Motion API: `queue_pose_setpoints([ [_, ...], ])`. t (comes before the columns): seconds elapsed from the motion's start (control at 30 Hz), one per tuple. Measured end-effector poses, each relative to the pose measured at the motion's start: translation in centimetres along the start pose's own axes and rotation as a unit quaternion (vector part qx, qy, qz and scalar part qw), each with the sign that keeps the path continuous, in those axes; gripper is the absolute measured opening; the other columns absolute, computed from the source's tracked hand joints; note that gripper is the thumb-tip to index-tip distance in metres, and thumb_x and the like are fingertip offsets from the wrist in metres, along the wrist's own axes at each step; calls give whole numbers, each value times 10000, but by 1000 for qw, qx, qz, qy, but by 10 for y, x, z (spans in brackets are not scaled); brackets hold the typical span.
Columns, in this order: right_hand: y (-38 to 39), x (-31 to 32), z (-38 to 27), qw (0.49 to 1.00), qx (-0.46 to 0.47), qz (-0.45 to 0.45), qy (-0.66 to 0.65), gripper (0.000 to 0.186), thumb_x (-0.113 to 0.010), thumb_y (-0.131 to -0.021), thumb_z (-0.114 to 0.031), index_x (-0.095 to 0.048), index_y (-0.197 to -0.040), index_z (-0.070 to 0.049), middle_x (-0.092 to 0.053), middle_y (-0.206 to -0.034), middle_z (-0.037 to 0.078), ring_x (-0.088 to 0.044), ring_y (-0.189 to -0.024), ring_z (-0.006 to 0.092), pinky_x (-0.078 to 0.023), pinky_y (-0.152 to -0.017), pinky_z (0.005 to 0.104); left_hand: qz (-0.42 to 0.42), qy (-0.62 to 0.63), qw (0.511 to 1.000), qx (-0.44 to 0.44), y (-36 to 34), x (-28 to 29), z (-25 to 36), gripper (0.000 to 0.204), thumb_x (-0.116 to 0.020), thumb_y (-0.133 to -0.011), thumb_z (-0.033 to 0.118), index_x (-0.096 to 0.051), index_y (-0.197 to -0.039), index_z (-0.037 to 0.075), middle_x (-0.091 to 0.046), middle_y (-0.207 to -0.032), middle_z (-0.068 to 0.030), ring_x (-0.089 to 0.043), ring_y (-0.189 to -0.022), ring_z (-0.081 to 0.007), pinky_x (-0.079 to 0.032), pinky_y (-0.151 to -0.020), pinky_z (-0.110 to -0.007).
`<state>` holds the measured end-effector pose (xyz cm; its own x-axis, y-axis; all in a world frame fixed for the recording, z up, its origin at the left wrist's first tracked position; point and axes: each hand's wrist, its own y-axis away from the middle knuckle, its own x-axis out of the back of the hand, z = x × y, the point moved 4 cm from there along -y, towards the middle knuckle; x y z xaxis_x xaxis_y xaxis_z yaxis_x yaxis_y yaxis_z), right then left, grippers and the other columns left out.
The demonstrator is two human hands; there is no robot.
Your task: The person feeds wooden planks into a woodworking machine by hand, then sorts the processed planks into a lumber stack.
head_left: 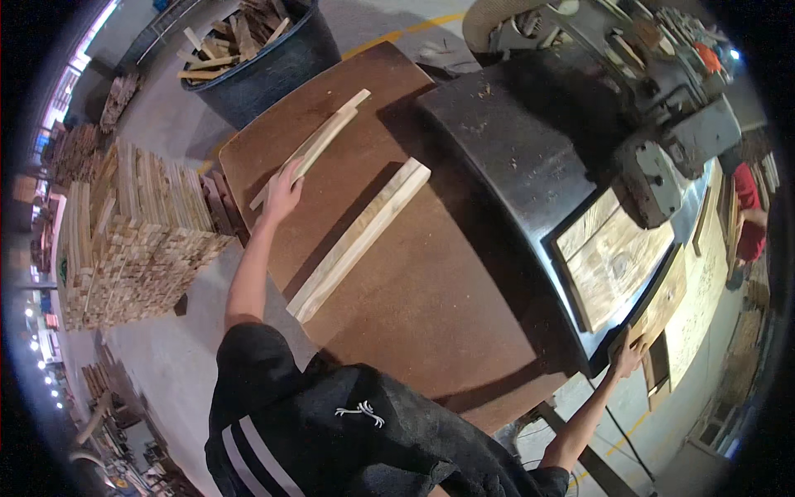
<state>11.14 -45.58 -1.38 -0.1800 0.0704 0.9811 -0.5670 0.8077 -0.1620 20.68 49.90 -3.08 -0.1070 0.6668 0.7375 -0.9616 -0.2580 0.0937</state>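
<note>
My left hand [283, 195] reaches out to the left over a brown work table and grips the near part of a pale wooden strip [330, 137]. A thinner strip lies alongside it, partly covered. To the right of these, a thicker squared piece of wood [362, 240] rests slantwise on the table. Far to the right, my right hand [629, 354] holds the near end of a wooden board [665, 296] at the edge of a machine's metal bed. Some of the fingers on that hand are hidden. Beside that board, a wide knotty board [613, 257] lies on the bed.
The brown table [464, 331] adjoins the dark machine bed [513, 141], with a machine head [650, 182] above it. A dark bin [273, 87] of offcuts stands beyond. Stacked wood strips [141, 240] rise at left. Another person in red [749, 215] is at far right.
</note>
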Motion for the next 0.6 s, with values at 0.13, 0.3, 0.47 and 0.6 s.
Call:
queue_pose_setpoints([
  [0.13,8,-20,4,997,74,-16,22,938,-609,-782,-805,-467,-1535,-262,-321,-1653,63,-445,-1398,374,-394,-1118,483,109,-367,923,20,-44,10,-67,725,-665,-957,285,-311,-1531,19,-495,-1431,-238,-402,-1389,-386,-305,-1124,-594],
  [0.3,5,-25,11,998,53,-19,-28,1029,-582,-776,-836,-450,-1543,-163,-388,-1606,144,-478,-1375,375,-408,-1100,477,80,-291,951,73,-24,1,-69,530,-693,-924,297,-474,-1319,19,-523,-1306,-233,-467,-1296,-421,-409,-1041,-585],
  [0.47,-4,-11,15,996,76,-22,-27,1033,-552,-772,-852,-388,-1576,-224,-329,-1639,128,-441,-1407,374,-366,-1140,477,79,-166,975,128,-6,-4,-65,404,-729,-896,225,-530,-1199,47,-566,-1227,-199,-559,-1173,-394,-485,-944,-538],
  [0.6,-2,-10,16,994,98,-43,-6,1029,-517,-792,-866,-357,-1589,-235,-310,-1649,122,-372,-1455,366,-304,-1179,502,207,-282,935,64,24,-1,-61,435,-749,-877,222,-545,-1239,93,-586,-1218,-177,-563,-1191,-374,-491,-938,-523],
])
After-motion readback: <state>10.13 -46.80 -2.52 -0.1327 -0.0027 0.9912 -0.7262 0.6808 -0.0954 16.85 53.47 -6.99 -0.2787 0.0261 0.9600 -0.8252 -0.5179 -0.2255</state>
